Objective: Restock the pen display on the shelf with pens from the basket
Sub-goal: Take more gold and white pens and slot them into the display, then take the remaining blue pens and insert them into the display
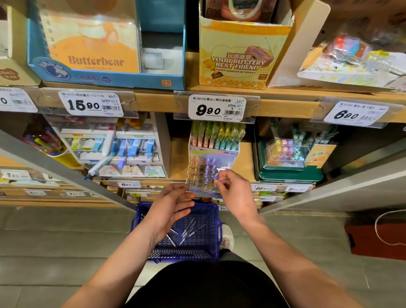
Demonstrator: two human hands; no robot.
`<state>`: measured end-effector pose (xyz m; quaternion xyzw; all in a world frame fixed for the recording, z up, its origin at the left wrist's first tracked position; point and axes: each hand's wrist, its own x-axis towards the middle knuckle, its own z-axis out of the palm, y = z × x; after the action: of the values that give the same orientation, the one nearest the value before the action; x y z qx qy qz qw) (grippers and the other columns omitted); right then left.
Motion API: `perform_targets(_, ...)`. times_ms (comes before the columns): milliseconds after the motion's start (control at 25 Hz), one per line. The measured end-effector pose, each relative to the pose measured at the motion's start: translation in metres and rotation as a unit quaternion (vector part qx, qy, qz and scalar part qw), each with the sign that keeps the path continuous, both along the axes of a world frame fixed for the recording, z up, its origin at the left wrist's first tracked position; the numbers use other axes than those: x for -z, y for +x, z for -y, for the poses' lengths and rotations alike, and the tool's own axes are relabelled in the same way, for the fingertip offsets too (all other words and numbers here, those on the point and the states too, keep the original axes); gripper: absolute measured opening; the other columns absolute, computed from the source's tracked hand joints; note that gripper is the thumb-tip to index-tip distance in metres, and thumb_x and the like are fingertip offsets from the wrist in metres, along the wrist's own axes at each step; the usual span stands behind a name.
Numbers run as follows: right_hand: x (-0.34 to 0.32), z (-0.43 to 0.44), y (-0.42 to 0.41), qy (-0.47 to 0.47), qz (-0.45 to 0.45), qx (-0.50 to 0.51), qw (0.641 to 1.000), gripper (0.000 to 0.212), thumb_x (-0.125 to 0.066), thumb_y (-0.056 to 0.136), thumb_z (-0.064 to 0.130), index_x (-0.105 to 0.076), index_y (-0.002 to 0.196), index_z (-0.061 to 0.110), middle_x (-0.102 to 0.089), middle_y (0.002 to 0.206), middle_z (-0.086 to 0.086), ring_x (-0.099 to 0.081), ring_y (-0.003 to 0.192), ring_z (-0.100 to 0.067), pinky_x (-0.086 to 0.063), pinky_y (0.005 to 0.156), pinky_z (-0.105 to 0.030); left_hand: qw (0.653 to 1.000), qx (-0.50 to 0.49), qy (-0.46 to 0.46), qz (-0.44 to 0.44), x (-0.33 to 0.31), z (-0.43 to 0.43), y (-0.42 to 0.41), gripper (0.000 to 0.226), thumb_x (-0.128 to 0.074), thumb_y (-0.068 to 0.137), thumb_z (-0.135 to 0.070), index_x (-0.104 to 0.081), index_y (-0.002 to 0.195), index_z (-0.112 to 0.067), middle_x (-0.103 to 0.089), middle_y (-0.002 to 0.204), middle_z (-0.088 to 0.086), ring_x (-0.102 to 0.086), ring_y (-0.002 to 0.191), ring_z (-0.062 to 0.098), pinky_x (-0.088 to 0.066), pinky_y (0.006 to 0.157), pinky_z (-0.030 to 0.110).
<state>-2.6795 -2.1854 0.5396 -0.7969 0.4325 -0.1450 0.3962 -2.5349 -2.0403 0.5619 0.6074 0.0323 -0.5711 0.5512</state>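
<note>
— Grey floor tiles [36, 249] underfoot; what sits nearest?
— A blue basket [201, 256] on the floor, with a few loose pens [189, 230] lying in its bottom. The left hand [168, 208] hovers over it, fingers straight and loose, holding nothing.
— And the other?
— The right hand [233, 189] is up at the pen display [212, 154], thumb and forefinger pinched on a purple-topped pen [215, 177] standing in the front rack. Yellow-topped pens [193, 168] fill that rack's left side; taller pastel pens [216, 135] stand behind.
— Anything readable?
— Price tags on the shelf edge above: the "9.90" tag [216, 109] right over the display, the "15.90" tag [90, 104] to its left, the "6.90" tag [354, 114] to its right. Higher up, a blue box [105, 75] reads "Butterbear" and a yellow carton [236, 64] "YOUR BUTTERY BEST FRIEND".
— Anything in the way?
— The shelf edge hides the tops of the back-row pens.
</note>
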Motion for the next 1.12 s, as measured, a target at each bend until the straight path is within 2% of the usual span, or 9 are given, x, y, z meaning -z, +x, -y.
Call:
perform_targets(200,0.007,0.0,0.003,0.006,-0.026,-0.005,1.0,0.017,-0.071,0.093,0.014,-0.069,0.109,0.01,-0.072,0.099,-0.002,-0.067,0.091,-0.013,-0.052,0.087,-0.019,1.0,0.0,0.0,0.002,-0.002,0.001,0.001,0.024,-0.055,0.103,-0.024,-0.063,0.123,-0.015,-0.076,0.101,0.007,-0.072,0.088,0.022,-0.055,0.075,0.032)
perform_targets(440,0.007,0.001,0.002,0.015,-0.023,0.002,1.0,0.017,-0.071,0.093,0.012,-0.07,0.11,0.008,-0.072,0.101,-0.003,-0.067,0.094,-0.015,-0.055,0.092,-0.025,1.0,0.007,-0.005,0.006,-0.006,0.001,0.004,0.025,-0.056,0.102,-0.025,-0.064,0.123,-0.014,-0.077,0.096,0.005,-0.073,0.085,0.02,-0.055,0.074,0.03)
perform_targets(560,0.003,0.0,0.0,0.02,-0.023,0.021,0.999,0.015,-0.068,0.096,0.016,-0.07,0.11,0.011,-0.072,0.099,0.0,-0.067,0.091,-0.014,-0.054,0.087,-0.023,1.0,0.014,-0.009,0.007,-0.008,0.0,0.006,0.028,-0.058,0.102,-0.026,-0.063,0.125,-0.013,-0.077,0.096,0.005,-0.073,0.085,0.02,-0.055,0.074,0.03)
perform_targets(640,-0.002,-0.002,-0.002,0.033,-0.013,0.049,0.998,0.013,-0.065,0.098,0.022,-0.07,0.107,0.016,-0.071,0.094,0.008,-0.066,0.085,-0.01,-0.049,0.076,-0.013,1.0,0.022,-0.008,0.01,-0.01,-0.001,0.006,0.029,-0.057,0.102,-0.028,-0.063,0.126,-0.013,-0.076,0.1,0.006,-0.073,0.086,0.02,-0.054,0.074,0.03)
perform_targets(720,-0.01,-0.005,-0.003,0.083,0.018,0.091,0.992,0.01,-0.066,0.097,0.028,-0.07,0.104,0.022,-0.069,0.09,0.014,-0.065,0.081,-0.008,-0.045,0.069,-0.007,0.999,0.029,-0.003,0.015,-0.011,-0.002,0.007,0.029,-0.054,0.103,-0.03,-0.063,0.126,-0.014,-0.075,0.105,0.008,-0.072,0.087,0.021,-0.054,0.074,0.03)
perform_targets(800,-0.02,-0.01,-0.005,0.158,0.066,0.124,0.977,0.01,-0.066,0.097,0.03,-0.07,0.104,0.024,-0.07,0.089,0.012,-0.067,0.079,-0.011,-0.051,0.071,-0.014,0.999,0.041,-0.004,0.02,-0.014,-0.004,0.009,0.029,-0.052,0.104,-0.031,-0.063,0.126,-0.014,-0.075,0.106,0.009,-0.072,0.088,0.022,-0.054,0.073,0.03)
perform_targets(920,-0.041,-0.026,-0.01,0.275,0.154,0.132,0.94,0.012,-0.065,0.098,0.022,-0.068,0.109,0.018,-0.068,0.085,0.002,-0.069,0.08,-0.018,-0.059,0.075,-0.027,0.998,0.057,-0.02,0.029,-0.019,-0.013,0.011,0.029,-0.051,0.104,-0.03,-0.063,0.124,-0.014,-0.076,0.099,0.007,-0.072,0.084,0.021,-0.054,0.072,0.03)
perform_targets(1000,-0.053,-0.04,-0.014,0.304,0.184,0.122,0.927,0.012,-0.063,0.099,0.02,-0.069,0.11,0.018,-0.069,0.089,-0.003,-0.068,0.081,-0.016,-0.058,0.076,-0.027,0.996,0.071,-0.035,0.042,-0.019,-0.023,0.013,0.028,-0.05,0.104,-0.032,-0.063,0.122,-0.014,-0.075,0.094,0.005,-0.071,0.08,0.019,-0.053,0.071,0.029)
perform_targets(1120,-0.057,-0.068,-0.019,0.329,0.221,0.125,0.91,0.013,-0.061,0.1,0.018,-0.069,0.11,0.019,-0.074,0.091,0.001,-0.068,0.077,-0.011,-0.056,0.07,-0.021,0.994,0.08,-0.045,0.065,-0.016,-0.039,0.015,0.028,-0.047,0.106,-0.033,-0.063,0.118,-0.015,-0.074,0.089,0.005,-0.068,0.074,0.018,-0.051,0.07,0.029)
